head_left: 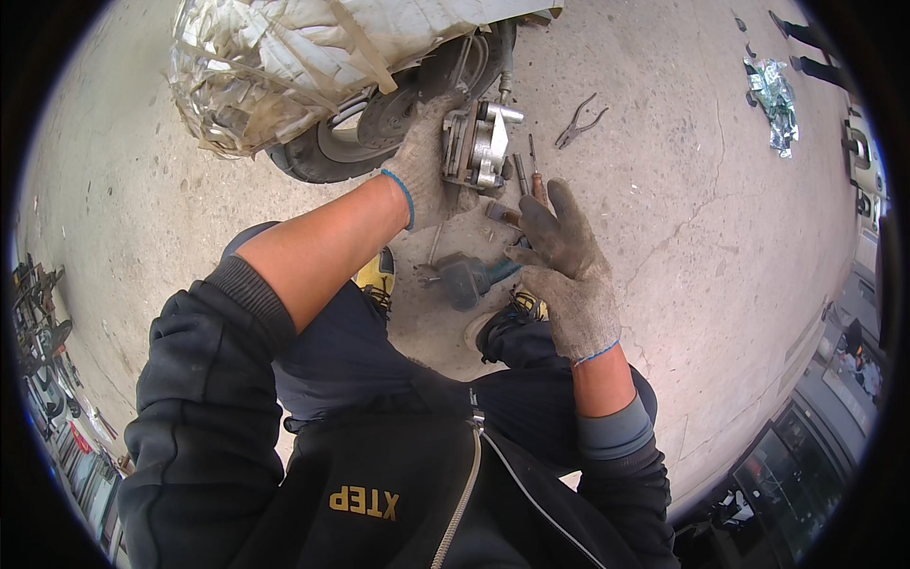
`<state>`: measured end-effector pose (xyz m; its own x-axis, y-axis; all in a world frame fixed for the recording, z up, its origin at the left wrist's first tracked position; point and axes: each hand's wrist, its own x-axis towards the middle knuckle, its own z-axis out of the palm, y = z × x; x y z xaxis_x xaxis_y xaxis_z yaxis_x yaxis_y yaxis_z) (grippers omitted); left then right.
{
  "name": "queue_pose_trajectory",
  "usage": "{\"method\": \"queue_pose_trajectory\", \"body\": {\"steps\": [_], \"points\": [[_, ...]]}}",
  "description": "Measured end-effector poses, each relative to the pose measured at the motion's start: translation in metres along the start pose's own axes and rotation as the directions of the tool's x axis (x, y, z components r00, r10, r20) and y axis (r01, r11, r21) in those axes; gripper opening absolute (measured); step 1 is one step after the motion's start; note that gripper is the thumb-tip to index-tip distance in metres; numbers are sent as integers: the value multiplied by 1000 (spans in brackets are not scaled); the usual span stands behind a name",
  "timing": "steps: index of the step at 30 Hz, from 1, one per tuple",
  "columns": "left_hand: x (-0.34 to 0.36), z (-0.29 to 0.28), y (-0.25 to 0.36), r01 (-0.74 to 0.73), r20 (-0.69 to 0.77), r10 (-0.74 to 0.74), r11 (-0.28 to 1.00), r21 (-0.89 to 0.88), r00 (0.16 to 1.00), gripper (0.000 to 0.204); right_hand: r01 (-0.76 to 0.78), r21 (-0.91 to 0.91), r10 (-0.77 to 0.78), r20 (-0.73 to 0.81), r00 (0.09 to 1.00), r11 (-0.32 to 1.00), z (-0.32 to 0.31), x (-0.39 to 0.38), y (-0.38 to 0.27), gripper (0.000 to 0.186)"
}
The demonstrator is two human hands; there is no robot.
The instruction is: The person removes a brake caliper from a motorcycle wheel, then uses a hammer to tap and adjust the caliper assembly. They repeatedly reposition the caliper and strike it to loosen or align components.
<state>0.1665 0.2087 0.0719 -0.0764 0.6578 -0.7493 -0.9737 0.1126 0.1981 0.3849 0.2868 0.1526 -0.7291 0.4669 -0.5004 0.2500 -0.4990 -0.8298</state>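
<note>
In a worn knit glove, my left hand (424, 156) grips a silver brake caliper (487, 147) from its left side, beside the wheel. Its fingertips are partly hidden behind the metal. My right hand (569, 270), in a grey-coated glove, is held to the right of the caliper with fingers apart and nothing in it. Below that hand a dark power tool with a teal body (464, 282) lies on the floor between my shoes. A screwdriver with a brownish handle (537, 186) and a dark metal rod (520, 174) lie just right of the caliper.
A black-tyred wheel (346, 156) stands under a vehicle body wrapped in white sheeting and torn clear plastic (275, 66). Pliers (579, 123) lie open on the concrete floor. Crumpled silver foil (773, 104) is at the far right, near another person's legs (815, 68). Metal parts (43, 332) crowd the left edge.
</note>
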Motion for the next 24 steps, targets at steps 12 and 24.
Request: {"method": "queue_pose_trajectory", "body": {"steps": [12, 24], "points": [[1, 0, 1, 11, -21, -11, 1000, 21, 1000, 57, -6, -7, 6, -5, 1000, 1000, -1, -1, -1, 99], [3, -2, 1, 19, -15, -19, 1000, 15, 1000, 59, 7, 21, -8, 4, 1000, 1000, -3, -1, 2, 96]]}}
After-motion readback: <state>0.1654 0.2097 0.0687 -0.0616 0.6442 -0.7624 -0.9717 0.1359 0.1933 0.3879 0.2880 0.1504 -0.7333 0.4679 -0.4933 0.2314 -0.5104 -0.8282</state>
